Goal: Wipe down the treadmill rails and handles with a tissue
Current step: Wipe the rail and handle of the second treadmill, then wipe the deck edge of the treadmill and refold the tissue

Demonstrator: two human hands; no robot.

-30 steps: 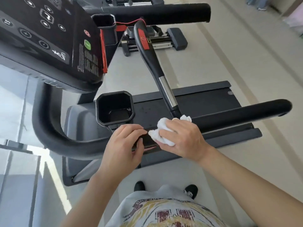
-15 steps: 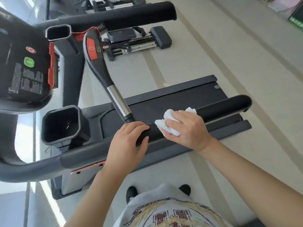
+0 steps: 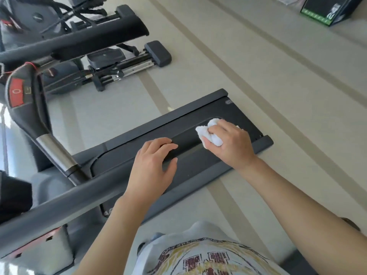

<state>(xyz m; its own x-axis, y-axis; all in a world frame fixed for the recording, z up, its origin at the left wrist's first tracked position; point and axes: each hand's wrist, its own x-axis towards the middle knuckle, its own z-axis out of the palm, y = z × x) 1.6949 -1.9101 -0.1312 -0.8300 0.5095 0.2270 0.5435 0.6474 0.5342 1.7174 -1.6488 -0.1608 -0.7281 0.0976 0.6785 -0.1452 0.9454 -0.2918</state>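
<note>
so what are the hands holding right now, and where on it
The right hand grips a bunched white tissue, fingers curled round its middle, pressing it on the near handrail's far end. The left hand holds nothing; it rests on that rail.

The tissue (image 3: 210, 133) is white. The handrail (image 3: 184, 142) and treadmill belt (image 3: 234, 116) are black, its side rails (image 3: 158, 118) grey. The floor (image 3: 258, 66) is beige with darker stripes. A red button (image 3: 15, 92) marks the black handle (image 3: 29, 108).
</note>
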